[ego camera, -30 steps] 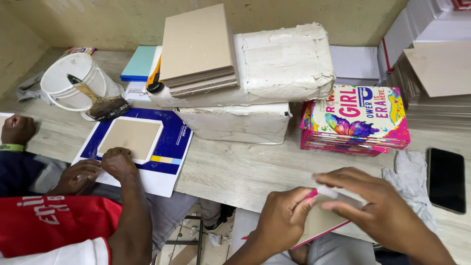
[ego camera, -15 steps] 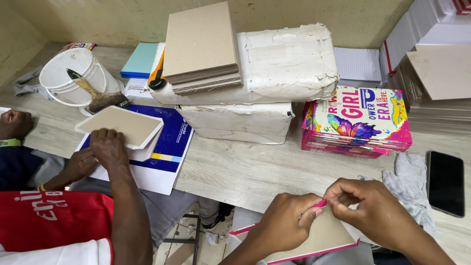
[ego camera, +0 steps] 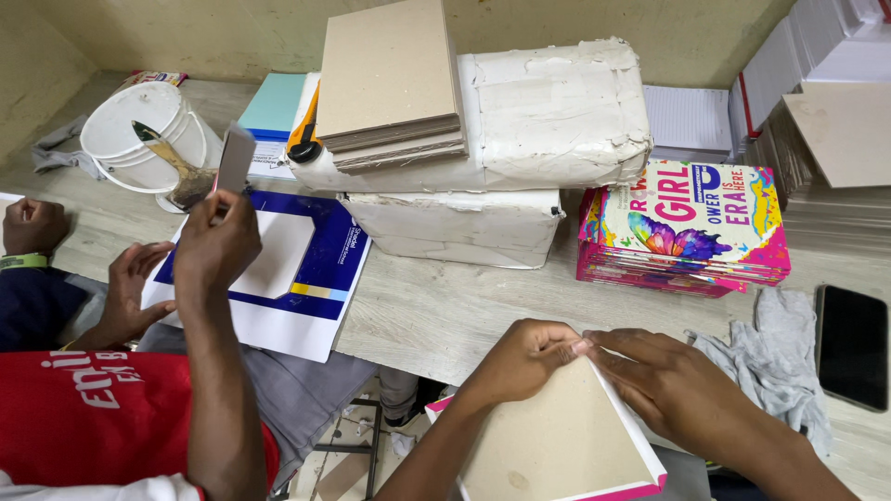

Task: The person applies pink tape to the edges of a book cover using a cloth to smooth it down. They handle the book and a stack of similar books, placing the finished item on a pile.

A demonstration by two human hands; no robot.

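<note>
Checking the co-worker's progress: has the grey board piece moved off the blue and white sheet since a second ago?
Yes. The grey board piece has been lifted off the blue and white sheet and now stands upright, nearer the white bucket.

Two white wrapped parcels are sitting stacked at twelve o'clock on the worktop, the upper one lumpy and broad, the lower one smaller and tucked beneath it. At two o'clock a stack of bright pink, multicoloured printed covers is lying flat, a butterfly showing on top. At three o'clock a black phone is resting face up, its screen dark. At nine o'clock a blue-and-white printed sheet is lying flat, with a small yellow stripe near its lower edge.
</note>
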